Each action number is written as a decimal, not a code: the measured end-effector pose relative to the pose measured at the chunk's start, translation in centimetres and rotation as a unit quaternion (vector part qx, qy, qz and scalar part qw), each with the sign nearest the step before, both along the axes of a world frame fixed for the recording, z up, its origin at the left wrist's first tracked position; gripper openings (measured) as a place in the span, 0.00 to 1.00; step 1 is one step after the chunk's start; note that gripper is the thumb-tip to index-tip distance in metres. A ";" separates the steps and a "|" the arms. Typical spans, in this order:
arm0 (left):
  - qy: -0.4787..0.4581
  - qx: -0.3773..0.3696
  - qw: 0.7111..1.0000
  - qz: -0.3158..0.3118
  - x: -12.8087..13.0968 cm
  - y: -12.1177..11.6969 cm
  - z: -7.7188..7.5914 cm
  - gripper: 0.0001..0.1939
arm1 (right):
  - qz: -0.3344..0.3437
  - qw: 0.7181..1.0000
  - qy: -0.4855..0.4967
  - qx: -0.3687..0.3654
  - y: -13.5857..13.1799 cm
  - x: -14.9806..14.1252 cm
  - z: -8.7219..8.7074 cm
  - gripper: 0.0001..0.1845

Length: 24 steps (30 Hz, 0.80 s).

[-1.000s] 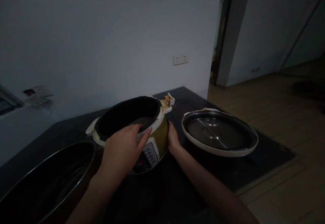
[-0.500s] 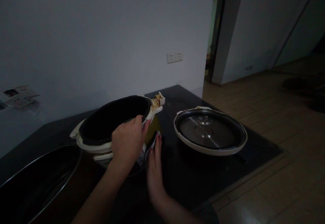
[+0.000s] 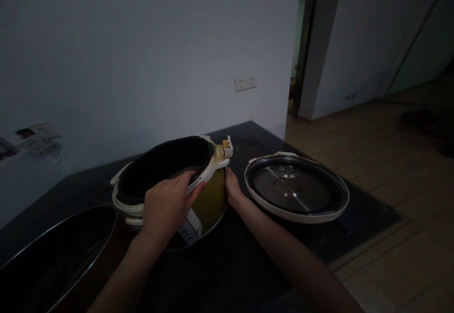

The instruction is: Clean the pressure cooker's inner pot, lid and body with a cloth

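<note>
An electric pressure cooker body (image 3: 209, 197) with an olive-gold side, a white rim and a dark inside stands on the dark tabletop without its lid. My left hand (image 3: 166, 204) is closed over the near part of its rim, fingers on top and thumb outside. Around the cooker's right side reaches my right hand (image 3: 232, 185), close against the wall below the stained hinge bracket (image 3: 225, 150). Its fingers are hidden behind the cooker, so what they hold does not show. A printed label panel (image 3: 191, 228) is visible on the cooker's near side.
The round lid (image 3: 298, 190) lies inner side up to the right on the black table (image 3: 262, 265). A large dark pot (image 3: 106, 237) stands at the left front. Behind are the wall, a double socket (image 3: 245, 83) and a doorway at the right.
My right hand has moved from the cooker's near side round to its far right side, uncovering the label panel. My left hand stays on the rim, and the view has shifted slightly.
</note>
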<state>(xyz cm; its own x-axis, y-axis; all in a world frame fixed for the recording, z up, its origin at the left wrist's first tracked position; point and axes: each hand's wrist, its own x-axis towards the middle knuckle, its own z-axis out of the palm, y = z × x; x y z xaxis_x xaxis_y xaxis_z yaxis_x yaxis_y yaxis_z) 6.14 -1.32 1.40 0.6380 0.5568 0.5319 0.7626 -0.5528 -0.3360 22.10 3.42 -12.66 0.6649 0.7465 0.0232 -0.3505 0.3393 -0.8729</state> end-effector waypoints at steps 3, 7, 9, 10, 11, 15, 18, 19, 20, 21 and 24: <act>-0.009 0.024 0.999 -0.037 -1.1 0.3 -0.3 0.19 | -0.005 1.000 -0.001 -0.003 -0.7 -0.4 0.1 0.21; -0.025 0.047 0.992 -0.111 -2.5 0.7 -0.6 0.20 | -0.026 1.000 -0.010 0.003 -4.9 -3.6 0.5 0.28; -0.034 0.045 0.988 -0.145 -3.2 0.9 -0.7 0.22 | -0.030 0.999 -0.037 0.010 -7.7 -6.2 0.6 0.30; -0.038 0.041 0.986 -0.159 -3.5 1.0 -0.7 0.24 | -0.027 0.998 -0.063 0.005 -9.1 -7.6 0.6 0.30; -0.041 0.038 0.983 -0.173 -3.8 1.1 -0.7 0.25 | -0.028 0.996 -0.083 0.000 -10.4 -8.9 0.6 0.30; -0.046 0.024 0.974 -0.222 -5.1 1.1 -0.3 0.25 | 0.002 0.988 -0.152 -0.015 -14.1 -12.6 0.1 0.28; -0.049 0.005 0.966 -0.254 -6.0 1.1 0.0 0.23 | -0.008 0.979 -0.203 -0.031 -14.7 -12.4 0.0 0.26; -0.049 -0.004 0.964 -0.262 -6.3 1.1 0.1 0.22 | -0.019 0.975 -0.218 -0.034 -14.5 -11.8 0.1 0.26; -0.050 -0.013 0.962 -0.267 -6.6 1.1 0.2 0.21 | -0.031 0.973 -0.226 -0.035 -14.2 -11.1 0.3 0.26; -0.052 -0.019 0.961 -0.271 -6.9 1.1 0.3 0.20 | -0.043 0.973 -0.226 -0.033 -13.7 -10.3 0.5 0.26; -0.052 -0.025 0.954 -0.293 -7.8 1.2 0.3 0.18 | -0.054 0.981 -0.187 -0.022 -11.7 -7.6 1.0 0.29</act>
<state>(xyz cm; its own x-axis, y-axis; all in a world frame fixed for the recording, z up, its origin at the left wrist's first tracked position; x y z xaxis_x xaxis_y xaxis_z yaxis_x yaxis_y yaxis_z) -1.65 -0.17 1.70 0.7926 0.1474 0.5917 0.3454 -0.9081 -0.2365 14.51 -8.25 -11.67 0.6912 0.6783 0.2493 0.0320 0.3159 -0.9482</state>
